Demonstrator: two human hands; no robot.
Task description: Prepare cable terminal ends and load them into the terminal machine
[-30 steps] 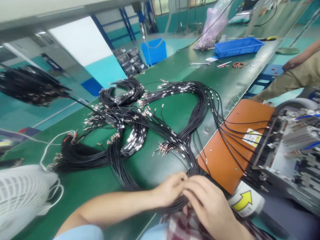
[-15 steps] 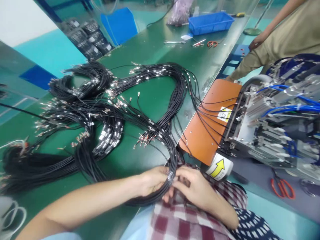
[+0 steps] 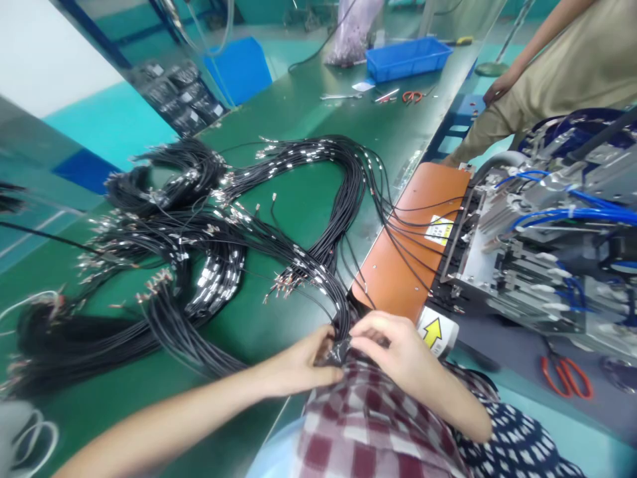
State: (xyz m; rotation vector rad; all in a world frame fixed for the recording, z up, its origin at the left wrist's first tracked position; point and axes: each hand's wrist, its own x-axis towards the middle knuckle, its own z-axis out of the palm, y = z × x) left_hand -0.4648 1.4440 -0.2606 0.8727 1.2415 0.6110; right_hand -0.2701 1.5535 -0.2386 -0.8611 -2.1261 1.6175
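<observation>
A bundle of black cables [image 3: 318, 272] with white labels runs over the green table down to my lap. My left hand [image 3: 313, 362] curls around its near end, thumb below. Beside it my right hand [image 3: 391, 342] is closed in a pinch, fingertips at a shiny clear wrap [image 3: 339, 352] on the bundle. Whether the fingertips hold the wrap itself or a cable is hidden. Close to my left forearm lies another black cable bundle [image 3: 192, 338] with bare copper-coloured ends.
More cable bundles [image 3: 184, 166] cover the left of the green table [image 3: 293, 192]. An orange plate [image 3: 398, 272] and a machine [image 3: 527, 232] stand at the right, cables leading into it. Red-handled scissors [image 3: 567, 377] lie below it. A blue tray [image 3: 408, 63] sits far back; a person [image 3: 542, 86] stands beyond the machine.
My left hand has turned, its thumb now under the bundle. The cable loop that hung below my hands has gone from view, and the copper-ended bundle at left lies more freely.
</observation>
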